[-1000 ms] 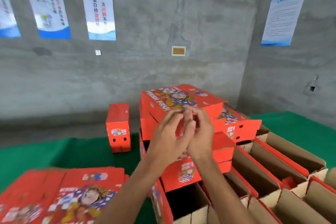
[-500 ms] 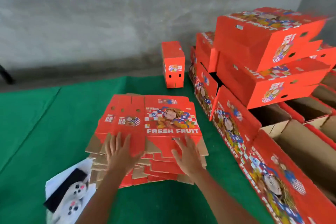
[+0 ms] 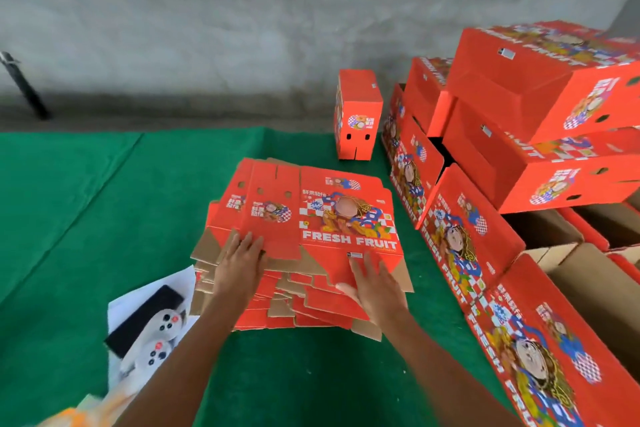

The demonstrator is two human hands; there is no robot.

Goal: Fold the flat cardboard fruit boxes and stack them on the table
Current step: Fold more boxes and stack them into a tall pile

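Note:
A pile of flat red "FRESH FRUIT" cardboard boxes [image 3: 311, 218] lies on the green table [image 3: 104, 218] in front of me. My left hand [image 3: 240, 262] rests palm down on the near left flaps of the top sheet, fingers spread. My right hand [image 3: 374, 282] lies flat on the near right flap of the same sheet, fingers apart. Neither hand has closed around the cardboard. Folded red boxes [image 3: 540, 121] are stacked at the right, several high.
One small folded box [image 3: 358, 114] stands upright behind the pile. Open boxes with brown insides [image 3: 588, 274] line the right side. A white sheet carrying a dark phone and white controllers [image 3: 152, 322] lies at the left of the pile. A grey concrete wall stands behind.
A second ago both hands met in front of the folded stack. My view swung left and down, and both hands came down flat on the flat-box pile, where they stay.

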